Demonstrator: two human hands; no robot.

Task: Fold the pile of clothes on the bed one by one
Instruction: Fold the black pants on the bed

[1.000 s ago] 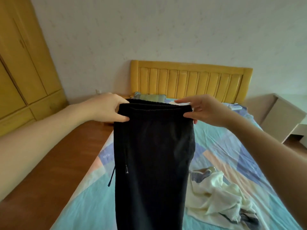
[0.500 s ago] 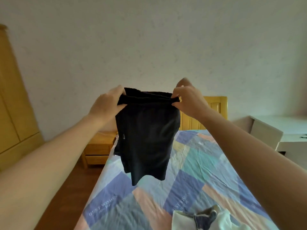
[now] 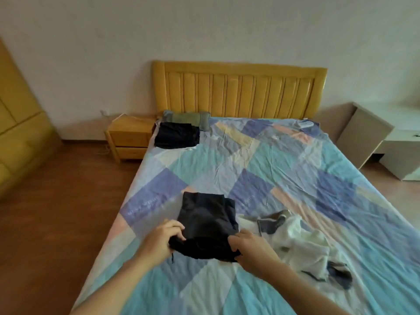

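The black trousers lie folded on the bed, just left of the frame's centre and low down, their far edge flat on the patchwork sheet and their near edge bunched between the two hands. The left hand grips the near left corner, fingers curled over the cloth. The right hand holds the near right corner, its fingers curled and clamped on the dark fabric. A thin cord hangs from the near left edge.

Just right of the trousers, touching them, lies a crumpled white garment with grey and dark trim, spreading toward the lower right.

At the upper left of the bed a second dark folded garment rests against a green pillow, below the yellow headboard. A wooden nightstand stands left of the bed, a yellow wardrobe at the frame's left edge, and pale furniture at the right edge. The floor is reddish brown.
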